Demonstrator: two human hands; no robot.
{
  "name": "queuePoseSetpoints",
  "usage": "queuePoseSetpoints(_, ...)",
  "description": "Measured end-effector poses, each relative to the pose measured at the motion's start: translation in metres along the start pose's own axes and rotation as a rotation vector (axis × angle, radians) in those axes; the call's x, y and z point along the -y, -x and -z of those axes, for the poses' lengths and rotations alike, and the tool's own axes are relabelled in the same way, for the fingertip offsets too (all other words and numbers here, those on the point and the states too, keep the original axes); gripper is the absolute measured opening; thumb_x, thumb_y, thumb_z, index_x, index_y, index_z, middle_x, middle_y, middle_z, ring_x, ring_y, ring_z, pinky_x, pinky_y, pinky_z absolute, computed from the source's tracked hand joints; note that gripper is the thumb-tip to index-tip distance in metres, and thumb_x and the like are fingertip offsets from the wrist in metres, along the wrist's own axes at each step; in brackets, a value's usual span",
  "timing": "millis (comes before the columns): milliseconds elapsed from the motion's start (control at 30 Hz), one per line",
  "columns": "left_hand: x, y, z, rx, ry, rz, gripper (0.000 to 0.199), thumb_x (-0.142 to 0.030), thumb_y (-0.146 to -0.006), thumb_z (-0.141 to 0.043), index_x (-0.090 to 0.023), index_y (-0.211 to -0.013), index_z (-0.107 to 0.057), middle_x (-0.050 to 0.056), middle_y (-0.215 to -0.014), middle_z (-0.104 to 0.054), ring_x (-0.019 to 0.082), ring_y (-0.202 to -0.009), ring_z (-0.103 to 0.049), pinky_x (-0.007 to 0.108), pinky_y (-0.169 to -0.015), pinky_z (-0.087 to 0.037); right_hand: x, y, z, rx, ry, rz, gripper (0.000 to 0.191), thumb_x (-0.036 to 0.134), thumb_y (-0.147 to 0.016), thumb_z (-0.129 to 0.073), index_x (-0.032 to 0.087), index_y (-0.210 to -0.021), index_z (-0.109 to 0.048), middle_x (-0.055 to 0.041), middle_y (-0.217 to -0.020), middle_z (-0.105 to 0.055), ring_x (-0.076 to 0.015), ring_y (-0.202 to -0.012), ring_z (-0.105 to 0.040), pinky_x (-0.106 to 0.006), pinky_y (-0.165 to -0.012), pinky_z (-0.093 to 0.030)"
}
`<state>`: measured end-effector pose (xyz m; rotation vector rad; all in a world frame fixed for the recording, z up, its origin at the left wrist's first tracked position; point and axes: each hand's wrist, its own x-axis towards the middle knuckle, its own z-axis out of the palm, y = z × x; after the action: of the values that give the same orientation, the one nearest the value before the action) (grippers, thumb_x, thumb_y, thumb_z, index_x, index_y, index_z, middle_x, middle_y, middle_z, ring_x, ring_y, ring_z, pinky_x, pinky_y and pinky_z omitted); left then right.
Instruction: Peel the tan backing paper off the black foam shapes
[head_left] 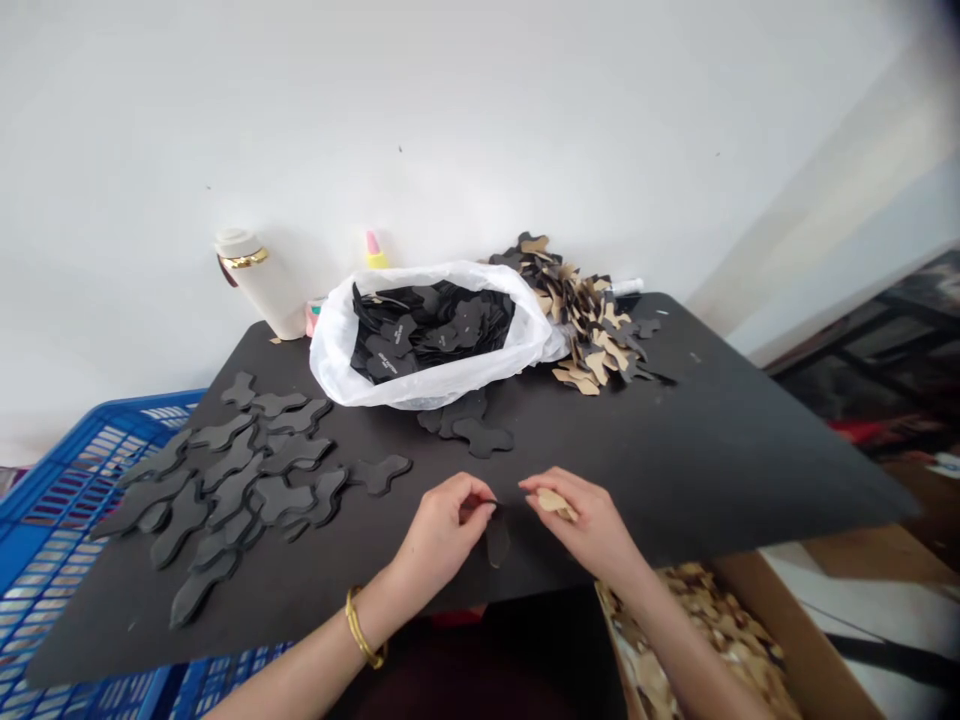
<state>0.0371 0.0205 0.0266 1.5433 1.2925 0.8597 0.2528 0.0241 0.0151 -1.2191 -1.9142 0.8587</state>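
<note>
My left hand pinches a thin black shaped piece between thumb and fingertips, above the front of the dark table. A small tan piece, like paper backing, sits in my right hand, whose fingers are curled around it. The hands face each other a short way apart. Beyond them lies a loose black cutout with wavy edges. Farther back, a white plastic bag stands open, filled with black cutouts, some bearing pale print.
Stacked dark grey shaped pieces cover the table's left side. A heap of black and tan pieces lies right of the bag. A white flask stands by the wall. A blue crate and a carton of tan scraps flank the table.
</note>
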Motion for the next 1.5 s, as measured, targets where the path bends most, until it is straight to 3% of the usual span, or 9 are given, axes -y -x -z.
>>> queuePoseSetpoints(200, -0.001, 0.007, -0.001, -0.028, -0.123, -0.127, 0.013, -0.013, -0.085, -0.055, -0.020, -0.083, -0.066, 0.002, -0.082, -0.066, 0.016, -0.075, -0.063, 0.026, -0.070, -0.052, 0.026, -0.014, -0.008, 0.135, 0.062, 0.005, 0.019, 0.012, -0.081, -0.060, 0.024, -0.091, -0.070, -0.0009, -0.090, -0.066, -0.0147, -0.077, -0.061, -0.024, -0.072, -0.044)
queuePoseSetpoints(567, 0.004, 0.010, 0.001, -0.061, -0.228, -0.239, 0.013, -0.012, -0.086, -0.056, -0.021, -0.086, -0.064, 0.001, -0.084, -0.068, 0.015, -0.076, -0.065, 0.026, -0.072, -0.052, 0.025, -0.017, -0.012, 0.151, -0.017, -0.011, 0.015, 0.013, -0.079, -0.058, 0.023, -0.084, -0.069, -0.0006, -0.083, -0.064, -0.0143, -0.073, -0.058, -0.024, -0.067, -0.041)
queuePoseSetpoints(733, 0.011, 0.015, 0.001, -0.042, -0.165, -0.340, 0.025, -0.011, -0.089, -0.055, -0.024, -0.110, -0.059, 0.002, -0.099, -0.067, 0.015, -0.089, -0.067, 0.027, -0.083, -0.055, 0.022, -0.017, -0.021, 0.239, -0.307, -0.311, 0.018, 0.031, -0.087, -0.055, 0.019, -0.074, -0.060, 0.0033, -0.064, -0.052, -0.0106, -0.058, -0.044, -0.021, -0.055, -0.035)
queuePoseSetpoints(933, 0.017, 0.023, 0.001, -0.039, -0.221, -0.493, 0.014, -0.011, -0.092, -0.053, -0.021, -0.091, -0.062, 0.008, -0.109, -0.057, 0.016, -0.098, -0.065, 0.029, -0.086, -0.055, 0.005, -0.016, -0.039, 0.124, -0.577, -0.552, 0.020, 0.039, -0.083, -0.059, 0.020, -0.079, -0.053, 0.0088, -0.055, -0.037, -0.0068, -0.045, -0.029, -0.018, -0.042, -0.023)
queuePoseSetpoints(1033, 0.023, 0.032, 0.000, -0.075, -0.101, -0.457, 0.013, -0.011, -0.092, -0.054, -0.021, -0.090, -0.061, 0.009, -0.113, -0.056, 0.022, -0.116, -0.060, 0.036, -0.095, -0.054, -0.003, -0.020, -0.050, -0.077, -0.781, -0.692, 0.025, 0.044, -0.078, -0.061, 0.020, -0.083, -0.057, 0.0085, -0.052, -0.042, -0.0068, -0.041, -0.029, -0.019, -0.039, -0.023)
queuePoseSetpoints(1133, 0.027, 0.041, 0.001, -0.107, -0.001, -0.367, 0.011, -0.011, -0.090, -0.055, -0.021, -0.087, -0.059, 0.007, -0.105, -0.060, 0.024, -0.119, -0.059, 0.041, -0.099, -0.052, -0.006, -0.025, -0.058, -0.247, -1.022, -0.742, 0.027, 0.040, -0.071, -0.066, 0.017, -0.085, -0.062, -0.0048, -0.075, -0.067, -0.0115, -0.052, -0.050, -0.023, -0.046, -0.042)
queuePoseSetpoints(1267, 0.029, 0.046, 0.002, -0.172, 0.197, -0.193, 0.008, -0.018, -0.092, -0.055, -0.022, -0.085, -0.057, 0.006, -0.099, -0.062, 0.023, -0.116, -0.059, 0.037, -0.092, -0.055, -0.008, -0.034, -0.059, -0.460, -1.241, -0.758, 0.029, 0.036, -0.062, -0.074, 0.021, -0.080, -0.057, -0.0043, -0.075, -0.066, -0.0175, -0.064, -0.060, -0.029, -0.055, -0.051)
queuePoseSetpoints(1400, 0.031, 0.041, 0.003, -0.310, 0.287, 0.035, 0.010, -0.029, -0.091, -0.057, -0.021, -0.085, -0.055, 0.007, -0.100, -0.063, 0.022, -0.107, -0.063, 0.028, -0.077, -0.057, -0.016, -0.035, -0.044, -0.528, -1.195, -0.623, 0.033, 0.036, -0.066, -0.072, 0.024, -0.071, -0.042, 0.0102, -0.054, -0.032, -0.0061, -0.042, -0.028, -0.018, -0.037, -0.027)
queuePoseSetpoints(1500, 0.032, 0.033, 0.005, -0.377, 0.231, 0.126, 0.015, -0.034, -0.090, -0.057, -0.020, -0.086, -0.056, 0.006, -0.101, -0.064, 0.017, -0.090, -0.065, 0.026, -0.072, -0.055, -0.018, -0.020, -0.035, -0.438, -1.015, -0.585, 0.029, 0.047, -0.077, -0.066, 0.024, -0.089, -0.053, 0.0119, -0.055, -0.023, -0.0056, -0.042, -0.014, -0.017, -0.037, -0.012)
